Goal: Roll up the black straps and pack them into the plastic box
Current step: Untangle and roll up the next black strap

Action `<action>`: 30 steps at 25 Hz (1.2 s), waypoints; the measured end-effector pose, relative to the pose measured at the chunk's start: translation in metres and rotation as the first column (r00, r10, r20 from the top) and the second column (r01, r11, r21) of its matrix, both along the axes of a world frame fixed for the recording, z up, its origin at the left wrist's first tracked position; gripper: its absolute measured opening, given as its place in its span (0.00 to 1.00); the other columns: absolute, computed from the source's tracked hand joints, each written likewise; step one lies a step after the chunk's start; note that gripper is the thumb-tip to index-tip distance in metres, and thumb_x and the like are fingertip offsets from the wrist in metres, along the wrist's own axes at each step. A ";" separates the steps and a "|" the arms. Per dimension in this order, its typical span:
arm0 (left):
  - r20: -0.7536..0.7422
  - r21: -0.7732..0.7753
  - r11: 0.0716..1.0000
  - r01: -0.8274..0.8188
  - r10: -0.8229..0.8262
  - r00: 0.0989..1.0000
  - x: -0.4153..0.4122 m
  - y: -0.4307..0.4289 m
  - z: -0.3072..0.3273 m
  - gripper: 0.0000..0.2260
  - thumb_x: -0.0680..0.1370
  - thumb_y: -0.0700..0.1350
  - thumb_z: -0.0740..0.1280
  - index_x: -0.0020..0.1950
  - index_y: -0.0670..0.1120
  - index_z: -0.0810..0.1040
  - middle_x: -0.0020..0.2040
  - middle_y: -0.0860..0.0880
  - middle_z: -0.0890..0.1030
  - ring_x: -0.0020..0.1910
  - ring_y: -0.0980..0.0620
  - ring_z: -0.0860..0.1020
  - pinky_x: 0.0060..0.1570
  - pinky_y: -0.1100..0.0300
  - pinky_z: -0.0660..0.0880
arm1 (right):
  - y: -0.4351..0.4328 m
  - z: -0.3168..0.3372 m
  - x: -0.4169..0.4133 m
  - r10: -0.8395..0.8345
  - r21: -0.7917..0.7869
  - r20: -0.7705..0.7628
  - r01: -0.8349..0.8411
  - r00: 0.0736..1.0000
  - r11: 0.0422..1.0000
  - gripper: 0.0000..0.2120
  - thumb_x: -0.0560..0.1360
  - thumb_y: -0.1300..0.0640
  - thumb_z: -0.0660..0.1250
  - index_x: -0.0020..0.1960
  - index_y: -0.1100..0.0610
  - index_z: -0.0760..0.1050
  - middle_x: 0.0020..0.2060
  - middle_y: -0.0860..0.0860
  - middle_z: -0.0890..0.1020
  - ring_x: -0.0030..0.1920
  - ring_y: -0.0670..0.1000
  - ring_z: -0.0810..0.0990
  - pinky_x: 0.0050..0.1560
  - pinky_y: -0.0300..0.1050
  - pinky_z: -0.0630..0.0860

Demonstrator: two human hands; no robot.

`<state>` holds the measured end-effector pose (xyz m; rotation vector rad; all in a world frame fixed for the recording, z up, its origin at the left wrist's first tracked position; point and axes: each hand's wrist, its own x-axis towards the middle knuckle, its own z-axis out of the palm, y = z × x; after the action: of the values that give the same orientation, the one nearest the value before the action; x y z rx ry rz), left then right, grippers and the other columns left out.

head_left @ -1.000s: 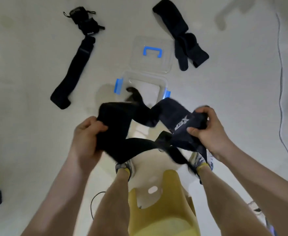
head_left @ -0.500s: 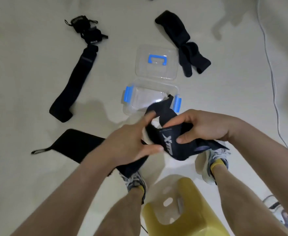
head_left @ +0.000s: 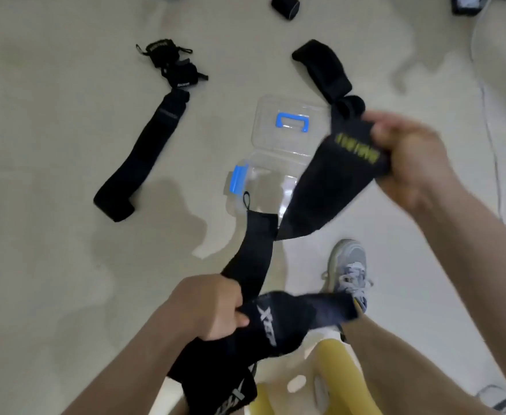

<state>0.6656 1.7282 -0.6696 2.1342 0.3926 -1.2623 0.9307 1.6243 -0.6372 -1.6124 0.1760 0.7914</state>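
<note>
left hand (head_left: 212,307) clenches white-logo strap (head_left: 265,323) | right hand (head_left: 407,157) clenches yellow-lettered strap (head_left: 329,187) | I see it overhanging plastic box (head_left: 260,184) | loose strap (head_left: 144,157) on floor

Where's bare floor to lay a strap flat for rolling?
Widest bare floor: lower left, below the long flat black strap and left of the left hand. A narrower patch lies between that strap and the clear plastic box. Crowded beyond the box: clear lid, folded black strap.
</note>
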 end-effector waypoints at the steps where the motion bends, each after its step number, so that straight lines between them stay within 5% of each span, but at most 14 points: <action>1: -0.023 0.001 0.999 -0.035 0.035 0.999 -0.010 0.000 -0.007 0.19 0.81 0.57 0.62 0.35 0.47 0.68 0.37 0.51 0.72 0.45 0.46 0.77 0.44 0.56 0.68 | 0.019 -0.001 0.007 -0.036 0.077 0.030 0.034 0.999 0.996 0.13 0.79 0.70 0.59 0.51 0.58 0.80 0.44 0.53 0.83 0.43 0.50 0.82 0.44 0.43 0.80; 4: -0.003 -0.105 0.862 -0.496 0.498 0.867 -0.023 0.008 -0.031 0.18 0.80 0.55 0.65 0.33 0.48 0.70 0.31 0.52 0.72 0.36 0.53 0.76 0.41 0.59 0.68 | 0.087 -0.002 0.000 0.156 0.212 0.072 -0.167 0.985 0.963 0.11 0.79 0.69 0.62 0.57 0.57 0.78 0.46 0.53 0.79 0.42 0.50 0.80 0.42 0.43 0.79; 6: -0.015 -0.223 0.744 -0.629 0.643 0.766 -0.021 0.019 -0.044 0.19 0.78 0.55 0.67 0.31 0.48 0.68 0.28 0.55 0.71 0.31 0.57 0.72 0.40 0.59 0.68 | 0.126 -0.010 -0.014 0.244 0.290 0.059 -0.251 0.968 0.923 0.13 0.79 0.69 0.62 0.57 0.56 0.77 0.49 0.53 0.79 0.43 0.51 0.82 0.41 0.42 0.79; 9: -0.152 -0.447 0.494 -0.746 0.779 0.608 -0.024 0.036 -0.062 0.14 0.75 0.55 0.70 0.40 0.44 0.81 0.38 0.49 0.82 0.39 0.52 0.80 0.45 0.57 0.75 | 0.154 -0.035 -0.027 0.240 0.391 0.005 -0.223 0.971 0.893 0.13 0.79 0.70 0.62 0.55 0.54 0.77 0.51 0.53 0.81 0.45 0.52 0.83 0.40 0.42 0.79; 14: -0.226 -0.731 0.126 -0.671 0.883 0.412 -0.031 0.053 -0.092 0.18 0.64 0.60 0.79 0.40 0.46 0.86 0.37 0.48 0.84 0.35 0.54 0.82 0.40 0.62 0.77 | 0.154 -0.136 -0.056 0.363 0.183 0.004 -0.358 0.932 0.916 0.17 0.78 0.71 0.61 0.62 0.56 0.75 0.52 0.53 0.79 0.50 0.55 0.81 0.39 0.44 0.82; 16: -0.200 -0.781 0.053 -0.623 0.923 0.330 -0.031 0.056 -0.105 0.18 0.63 0.60 0.80 0.41 0.46 0.86 0.38 0.48 0.85 0.36 0.54 0.83 0.38 0.64 0.78 | 0.136 -0.170 -0.060 0.550 -0.078 0.049 -0.546 0.833 0.834 0.21 0.79 0.65 0.62 0.71 0.52 0.69 0.57 0.52 0.76 0.55 0.57 0.80 0.45 0.47 0.83; 18: -0.127 -0.802 0.058 -0.595 0.956 0.264 -0.027 0.061 -0.108 0.13 0.68 0.56 0.76 0.41 0.47 0.87 0.38 0.48 0.85 0.36 0.54 0.84 0.38 0.64 0.79 | 0.112 -0.175 -0.055 0.786 -0.404 -0.002 -0.719 0.618 0.565 0.19 0.81 0.46 0.62 0.69 0.51 0.71 0.58 0.54 0.79 0.55 0.56 0.80 0.51 0.49 0.79; 21: 0.010 -0.790 0.117 -0.602 0.984 0.178 -0.017 0.067 -0.093 0.13 0.77 0.49 0.66 0.41 0.45 0.87 0.38 0.46 0.85 0.35 0.53 0.84 0.36 0.63 0.79 | 0.074 -0.149 -0.052 0.887 -0.299 -0.290 -0.915 0.359 0.272 0.42 0.72 0.23 0.48 0.45 0.58 0.84 0.41 0.55 0.85 0.41 0.53 0.81 0.50 0.47 0.74; 23: 0.102 -0.781 0.179 -0.598 0.982 0.161 -0.010 0.065 -0.075 0.14 0.76 0.53 0.66 0.46 0.45 0.86 0.44 0.43 0.86 0.41 0.50 0.84 0.40 0.60 0.80 | 0.059 -0.127 -0.064 0.920 -0.035 -0.258 -0.955 0.294 0.295 0.46 0.66 0.20 0.47 0.38 0.59 0.84 0.37 0.57 0.83 0.39 0.53 0.79 0.50 0.49 0.72; 26: 0.232 -0.769 0.274 -0.578 0.961 0.148 -0.003 0.049 -0.034 0.17 0.75 0.55 0.66 0.53 0.44 0.85 0.51 0.41 0.85 0.47 0.46 0.84 0.48 0.55 0.80 | 0.044 -0.070 -0.080 0.936 0.075 -0.095 -0.935 0.339 0.347 0.51 0.62 0.18 0.49 0.61 0.58 0.80 0.56 0.59 0.83 0.55 0.55 0.81 0.57 0.53 0.75; 28: 0.345 -0.724 0.355 -0.591 0.929 0.136 -0.003 0.032 0.004 0.14 0.77 0.53 0.65 0.53 0.45 0.84 0.49 0.43 0.86 0.45 0.48 0.84 0.46 0.56 0.80 | 0.031 -0.026 -0.092 0.920 0.158 0.014 -0.910 0.391 0.384 0.41 0.67 0.24 0.50 0.65 0.51 0.77 0.60 0.52 0.83 0.62 0.53 0.80 0.61 0.53 0.75; 30: 0.467 -0.661 0.460 -0.593 0.871 0.155 -0.005 0.013 0.046 0.10 0.79 0.50 0.67 0.55 0.47 0.82 0.48 0.45 0.86 0.44 0.49 0.85 0.44 0.57 0.81 | 0.014 0.013 -0.101 0.811 0.167 0.183 -0.830 0.556 0.532 0.24 0.78 0.38 0.58 0.64 0.52 0.76 0.57 0.51 0.84 0.59 0.54 0.82 0.58 0.55 0.78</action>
<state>0.6608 1.7408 -0.6232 1.5330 0.6761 0.2625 0.8299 1.6385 -0.6239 -1.4490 -0.8057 1.4035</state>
